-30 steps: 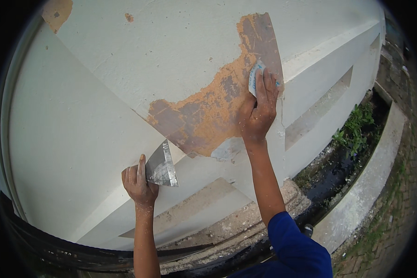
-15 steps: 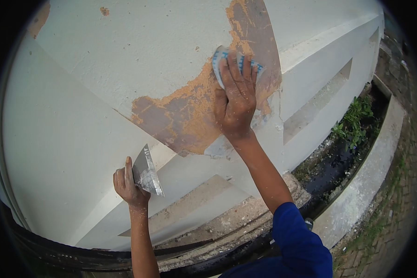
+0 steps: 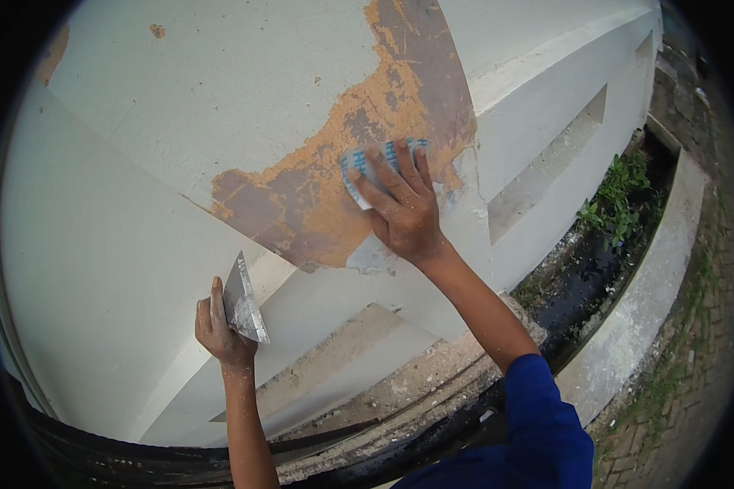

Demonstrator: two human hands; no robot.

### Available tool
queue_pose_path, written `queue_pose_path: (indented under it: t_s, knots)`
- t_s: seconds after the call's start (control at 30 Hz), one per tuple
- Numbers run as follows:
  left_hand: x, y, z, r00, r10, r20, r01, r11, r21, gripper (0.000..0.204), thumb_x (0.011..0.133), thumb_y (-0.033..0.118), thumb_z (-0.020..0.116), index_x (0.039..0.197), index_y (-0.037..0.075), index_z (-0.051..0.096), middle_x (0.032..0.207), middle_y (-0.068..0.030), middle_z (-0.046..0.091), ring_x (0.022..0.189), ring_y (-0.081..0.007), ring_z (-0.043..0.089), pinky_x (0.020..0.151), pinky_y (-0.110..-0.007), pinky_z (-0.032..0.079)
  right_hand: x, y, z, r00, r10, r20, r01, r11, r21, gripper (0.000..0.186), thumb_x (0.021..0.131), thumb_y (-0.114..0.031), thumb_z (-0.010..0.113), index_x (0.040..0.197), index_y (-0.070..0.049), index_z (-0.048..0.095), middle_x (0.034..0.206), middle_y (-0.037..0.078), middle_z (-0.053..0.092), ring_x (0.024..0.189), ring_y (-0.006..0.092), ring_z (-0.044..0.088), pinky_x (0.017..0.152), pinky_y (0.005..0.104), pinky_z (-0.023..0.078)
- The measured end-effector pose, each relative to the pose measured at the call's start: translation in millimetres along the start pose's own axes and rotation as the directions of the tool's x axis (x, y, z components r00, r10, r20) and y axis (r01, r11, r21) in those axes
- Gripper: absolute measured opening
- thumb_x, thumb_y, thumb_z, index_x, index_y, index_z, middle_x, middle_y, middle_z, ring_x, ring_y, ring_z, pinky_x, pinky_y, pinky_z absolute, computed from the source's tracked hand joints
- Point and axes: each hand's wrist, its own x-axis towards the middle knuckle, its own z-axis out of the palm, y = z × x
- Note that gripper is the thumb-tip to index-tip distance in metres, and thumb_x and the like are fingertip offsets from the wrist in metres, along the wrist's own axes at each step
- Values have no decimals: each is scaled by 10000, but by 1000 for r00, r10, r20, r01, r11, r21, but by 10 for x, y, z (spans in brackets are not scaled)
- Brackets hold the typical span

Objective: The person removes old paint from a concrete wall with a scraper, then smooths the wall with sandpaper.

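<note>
My left hand [image 3: 222, 332], dusty with pale powder, is closed around a wide putty knife [image 3: 243, 303] whose metal blade is smeared with white. It is held near the wall, below and left of the bare patch. My right hand [image 3: 409, 213] presses a folded piece of sandpaper [image 3: 355, 173], white-backed with blue print, flat against the wall with its fingers spread over it. Under and around the paper lies a peeled patch [image 3: 281, 208] of orange and greyish-brown surface. The off-white painted wall [image 3: 220, 98] surrounds that patch; the sandpaper's gritty face is hidden.
Recessed panels [image 3: 550, 167] break the lower wall on the right. A dark drain channel [image 3: 575, 277] runs along its foot, with a green plant [image 3: 620, 196] growing in it. Beyond lie a concrete curb [image 3: 628, 326] and brick paving [image 3: 693, 367].
My right hand has moved down the patch with the sandpaper, and its fingers now lean further left. The left hand still holds the putty knife. The view has shifted slightly.
</note>
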Motion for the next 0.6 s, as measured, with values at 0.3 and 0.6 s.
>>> queue_pose_path:
  t_s: [0.3, 0.6]
  knots:
    - [22, 41, 26, 1000, 11, -19, -11, 1000, -20, 458, 719, -93, 456, 1174, -68, 503, 796, -170, 578, 538, -242, 460, 507, -322, 397, -266, -276, 215, 975, -220, 25, 219, 975, 48, 351, 860, -154, 524, 1200, -69, 542, 1345, 100, 443, 1317, 303, 291, 1093, 461, 161]
    - [55, 55, 61, 999, 45, 25, -44, 999, -26, 516, 665, -85, 447, 1178, -72, 498, 666, -123, 486, 518, -220, 422, 472, -305, 346, -361, -228, 179, 962, -260, 85, 261, 965, 2, 358, 865, -203, 523, 1211, -114, 547, 1359, 60, 434, 1321, 283, 288, 1097, 457, 142]
